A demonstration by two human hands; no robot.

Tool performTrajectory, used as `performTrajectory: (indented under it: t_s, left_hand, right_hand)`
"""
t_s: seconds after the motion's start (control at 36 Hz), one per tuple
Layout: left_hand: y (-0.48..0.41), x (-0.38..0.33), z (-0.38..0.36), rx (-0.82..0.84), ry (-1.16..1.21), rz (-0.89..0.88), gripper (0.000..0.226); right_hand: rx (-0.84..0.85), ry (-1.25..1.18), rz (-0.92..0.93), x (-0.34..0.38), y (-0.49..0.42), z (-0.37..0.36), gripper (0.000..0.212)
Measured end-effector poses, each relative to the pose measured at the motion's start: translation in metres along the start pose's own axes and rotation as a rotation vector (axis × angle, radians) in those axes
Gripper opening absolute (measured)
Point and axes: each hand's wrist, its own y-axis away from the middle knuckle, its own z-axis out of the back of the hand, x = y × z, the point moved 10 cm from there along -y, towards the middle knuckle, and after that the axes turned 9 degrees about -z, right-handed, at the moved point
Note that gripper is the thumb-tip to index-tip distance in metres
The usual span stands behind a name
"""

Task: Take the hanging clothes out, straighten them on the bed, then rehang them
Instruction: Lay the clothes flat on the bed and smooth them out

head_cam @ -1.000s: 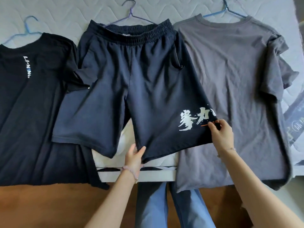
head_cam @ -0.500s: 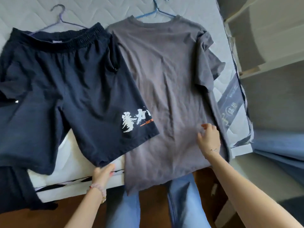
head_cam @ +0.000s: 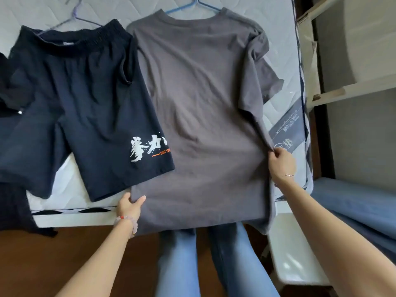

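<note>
A grey T-shirt (head_cam: 201, 108) lies flat on the white mattress (head_cam: 285, 39), still on its blue hanger (head_cam: 200, 5), its hem hanging over the bed's front edge. My left hand (head_cam: 129, 205) pinches the shirt's lower left edge. My right hand (head_cam: 281, 163) grips its right side seam. Its right sleeve is folded and creased. Dark navy shorts (head_cam: 81, 108) with white lettering lie to the left on a purple hanger (head_cam: 75, 13), one leg overlapping the shirt's left side. A black garment (head_cam: 12, 206) shows at the far left edge.
A pale wooden frame with shelves (head_cam: 353, 86) stands to the right of the bed. Folded blue fabric (head_cam: 353, 209) lies at the lower right. Brown floor (head_cam: 53, 258) and my jeans-clad legs (head_cam: 214, 264) are below the bed edge.
My view has swung right from the shorts to the grey shirt. Both hands left the shorts' hem: the left now holds the shirt's lower left edge, the right its right seam.
</note>
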Motion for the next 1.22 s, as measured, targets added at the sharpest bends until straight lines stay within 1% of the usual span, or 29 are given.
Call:
performTrajectory:
  t_s: [0.06, 0.11, 0.17, 0.19, 0.25, 0.33, 0.39, 0.42, 0.47, 0.53, 0.58, 0.64, 0.72, 0.75, 0.81, 0.86, 0.94, 0.97, 1.03, 1.06, 1.11, 1.17, 1.22]
  left_hand:
    - [0.003, -0.008, 0.002, -0.013, -0.045, 0.009, 0.042]
    - [0.005, -0.011, 0.002, -0.017, -0.084, 0.018, 0.049]
    - [0.008, -0.014, 0.001, -0.03, -0.098, 0.038, 0.055]
    - [0.01, -0.016, 0.001, -0.043, -0.117, 0.05, 0.055]
    - [0.016, -0.026, 0.005, -0.11, -0.179, 0.04, 0.049]
    - [0.029, -0.058, 0.014, -0.274, -0.238, -0.065, 0.041]
    - [0.038, -0.093, 0.018, -0.356, -0.243, -0.227, 0.04]
    - [0.039, -0.112, 0.016, -0.367, -0.235, -0.328, 0.039]
    - [0.038, -0.15, 0.002, -0.292, -0.21, -0.515, 0.034]
    - [0.03, -0.184, -0.021, -0.136, -0.208, -0.626, 0.027]
    - [0.023, -0.218, -0.045, 0.005, -0.266, -0.719, 0.025]
    - [0.016, -0.257, -0.067, 0.079, -0.356, -0.856, 0.027]
    - [0.005, -0.314, -0.091, 0.132, -0.425, -1.037, 0.028]
    - [0.001, -0.332, -0.097, 0.135, -0.44, -1.084, 0.03]
    - [-0.009, -0.364, -0.111, 0.138, -0.472, -1.157, 0.031]
    - [-0.018, -0.397, -0.129, 0.143, -0.497, -1.241, 0.031]
    - [-0.03, -0.451, -0.161, 0.152, -0.543, -1.346, 0.036]
    - [-0.031, -0.47, -0.172, 0.155, -0.572, -1.375, 0.039]
    - [-0.032, -0.508, -0.193, 0.148, -0.64, -1.436, 0.045]
    - [-0.032, -0.526, -0.203, 0.144, -0.677, -1.463, 0.048]
    - [-0.034, -0.557, -0.221, 0.141, -0.766, -1.509, 0.052]
    - [-0.039, -0.579, -0.237, 0.142, -0.861, -1.537, 0.054]
    - [-0.052, -0.594, -0.25, 0.157, -0.958, -1.518, 0.054]
  right_hand:
    - [-0.027, 0.011, -0.002, -0.01, -0.004, 0.009, 0.024]
    - [-0.034, 0.018, -0.045, -0.022, -0.005, 0.013, 0.026]
    - [-0.007, 0.022, -0.083, -0.029, -0.007, 0.011, 0.028]
    - [0.015, 0.029, -0.099, -0.028, -0.008, 0.009, 0.028]
    - [0.049, 0.03, -0.123, -0.025, -0.011, 0.006, 0.026]
    - [0.095, -0.029, -0.107, -0.009, -0.014, 0.005, 0.028]
    - [0.118, -0.085, -0.067, 0.008, -0.017, 0.008, 0.031]
    - [0.137, -0.127, -0.054, 0.018, -0.019, 0.009, 0.031]
    - [0.183, -0.224, -0.074, 0.035, -0.025, 0.012, 0.029]
    - [0.246, -0.372, -0.129, 0.048, -0.035, 0.01, 0.024]
    - [0.29, -0.583, -0.212, 0.06, -0.048, 0.009, 0.017]
    - [0.321, -0.774, -0.297, 0.073, -0.065, 0.006, 0.009]
    - [0.361, -0.859, -0.354, 0.098, -0.086, 0.002, 0.012]
    - [0.352, -0.862, -0.359, 0.105, -0.095, 0.003, 0.012]
    - [0.3, -0.827, -0.357, 0.115, -0.117, 0.007, 0.024]
    - [0.23, -0.777, -0.309, 0.123, -0.139, 0.014, 0.032]
    - [0.165, -0.734, -0.23, 0.13, -0.163, 0.023, 0.014]
    - [0.136, -0.684, -0.208, 0.131, -0.169, 0.029, 0.013]
    - [0.057, -0.589, -0.159, 0.13, -0.182, 0.048, 0.025]
    - [0.014, -0.56, -0.132, 0.13, -0.189, 0.059, 0.026]
    - [-0.067, -0.475, -0.114, 0.127, -0.202, 0.083, 0.01]
    - [-0.157, -0.42, -0.127, 0.119, -0.215, 0.11, 0.004]
    - [-0.216, -0.411, -0.145, 0.111, -0.23, 0.134, 0.002]
